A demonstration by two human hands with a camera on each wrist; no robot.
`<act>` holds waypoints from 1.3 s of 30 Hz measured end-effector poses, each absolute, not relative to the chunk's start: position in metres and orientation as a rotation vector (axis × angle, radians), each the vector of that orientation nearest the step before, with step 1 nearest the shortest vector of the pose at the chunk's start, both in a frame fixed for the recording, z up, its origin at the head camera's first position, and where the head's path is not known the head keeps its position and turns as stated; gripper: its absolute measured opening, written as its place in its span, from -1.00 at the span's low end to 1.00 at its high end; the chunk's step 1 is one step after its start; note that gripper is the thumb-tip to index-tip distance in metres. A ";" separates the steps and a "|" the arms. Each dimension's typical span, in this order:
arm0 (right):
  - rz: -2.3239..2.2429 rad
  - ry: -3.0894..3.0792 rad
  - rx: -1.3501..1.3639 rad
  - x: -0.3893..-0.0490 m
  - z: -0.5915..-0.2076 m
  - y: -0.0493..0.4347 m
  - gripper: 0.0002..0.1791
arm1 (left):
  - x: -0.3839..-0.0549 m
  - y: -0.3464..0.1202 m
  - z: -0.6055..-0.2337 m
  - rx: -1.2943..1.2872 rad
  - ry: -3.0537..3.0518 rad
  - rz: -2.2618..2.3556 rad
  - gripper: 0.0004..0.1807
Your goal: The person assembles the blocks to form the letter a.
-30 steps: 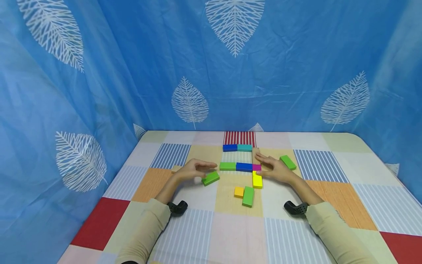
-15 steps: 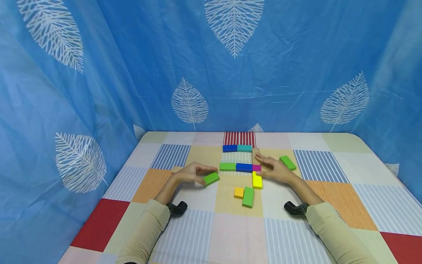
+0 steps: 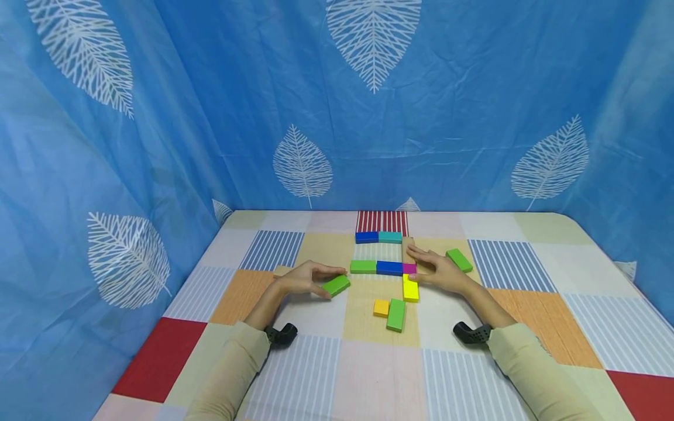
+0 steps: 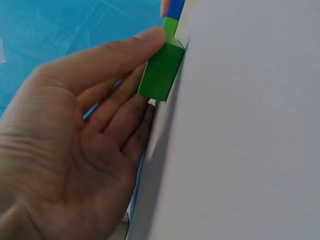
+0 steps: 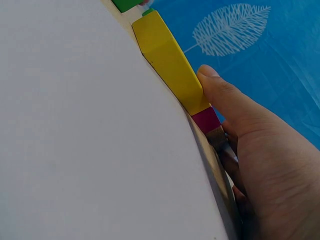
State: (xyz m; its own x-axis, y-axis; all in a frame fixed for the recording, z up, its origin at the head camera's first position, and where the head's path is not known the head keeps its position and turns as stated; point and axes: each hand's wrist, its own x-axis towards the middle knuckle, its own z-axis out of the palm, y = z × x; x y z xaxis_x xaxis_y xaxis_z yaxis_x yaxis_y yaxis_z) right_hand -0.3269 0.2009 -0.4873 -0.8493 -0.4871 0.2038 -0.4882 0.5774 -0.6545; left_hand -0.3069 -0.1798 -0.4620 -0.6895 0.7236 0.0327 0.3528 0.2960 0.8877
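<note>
In the head view my left hand [image 3: 302, 278] pinches a green block [image 3: 337, 285], which lies slanted at the left. The left wrist view shows the thumb at that block's near end, with the fingers behind it. My right hand [image 3: 442, 272] rests along the right side of a joined row. Its thumb touches the yellow block [image 5: 175, 65], and its fingers reach past the magenta block [image 3: 409, 268] to the plain wooden block [image 3: 408, 241]. Leftward from the magenta one run a blue block [image 3: 389, 268] and another green block [image 3: 363, 267].
A dark blue block [image 3: 367, 237] and a teal block [image 3: 390, 237] lie end to end at the back. Nearer are an orange block [image 3: 381, 308] and a green block [image 3: 396, 316]. One more green block [image 3: 459, 260] lies right; a wooden block [image 3: 282, 271] lies behind my left hand.
The left thumb has come down onto the near end of the slanted green block, and the hand now pinches it. The right hand has stayed where it was.
</note>
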 end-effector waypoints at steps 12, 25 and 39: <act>1.169 -2.792 0.847 -0.326 -0.486 0.200 -0.19 | -0.290 -0.172 -0.471 0.953 2.686 1.144 -0.24; 1.156 -2.796 0.846 -0.326 -0.486 0.200 -0.19 | -0.291 -0.170 -0.471 0.908 2.717 1.136 -0.27; 1.156 -2.796 0.850 -0.327 -0.486 0.200 -0.19 | -0.293 -0.162 -0.475 0.901 2.859 1.096 -0.26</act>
State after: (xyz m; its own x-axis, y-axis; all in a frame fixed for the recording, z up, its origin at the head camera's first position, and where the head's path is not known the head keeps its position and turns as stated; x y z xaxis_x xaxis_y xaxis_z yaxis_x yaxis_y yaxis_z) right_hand -0.3269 0.2003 -0.4855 -0.8537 -0.4817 0.1978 -0.4808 0.5833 -0.6547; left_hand -0.2933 -0.1615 -0.4754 -0.8393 0.4885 0.2386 0.5228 0.6048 0.6007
